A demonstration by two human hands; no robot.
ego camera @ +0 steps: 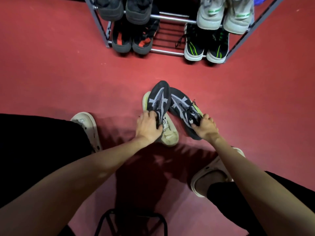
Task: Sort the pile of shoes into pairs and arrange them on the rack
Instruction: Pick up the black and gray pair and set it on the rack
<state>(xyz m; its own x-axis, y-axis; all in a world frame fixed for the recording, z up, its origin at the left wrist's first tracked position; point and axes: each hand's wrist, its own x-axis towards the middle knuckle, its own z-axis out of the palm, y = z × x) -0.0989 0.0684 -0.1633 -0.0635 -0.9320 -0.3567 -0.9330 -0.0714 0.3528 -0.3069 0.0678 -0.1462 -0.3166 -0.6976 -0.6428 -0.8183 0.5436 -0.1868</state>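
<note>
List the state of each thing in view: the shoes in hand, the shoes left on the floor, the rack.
Left hand: gripping one dark sneaker, toe raised.
Right hand: gripping the matching dark sneaker.
Pale sneaker: on the floor beneath them, unsorted.
Rack: four pairs placed, middle gaps free.

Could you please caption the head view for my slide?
Both hands, left and right, grip matching dark sneakers before the rack.

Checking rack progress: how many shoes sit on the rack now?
8 visible: dark grey pair upper left, light grey pair upper right, grey-orange pair lower left, black-green pair lower right. Frame crops the rack; more possible.
</note>
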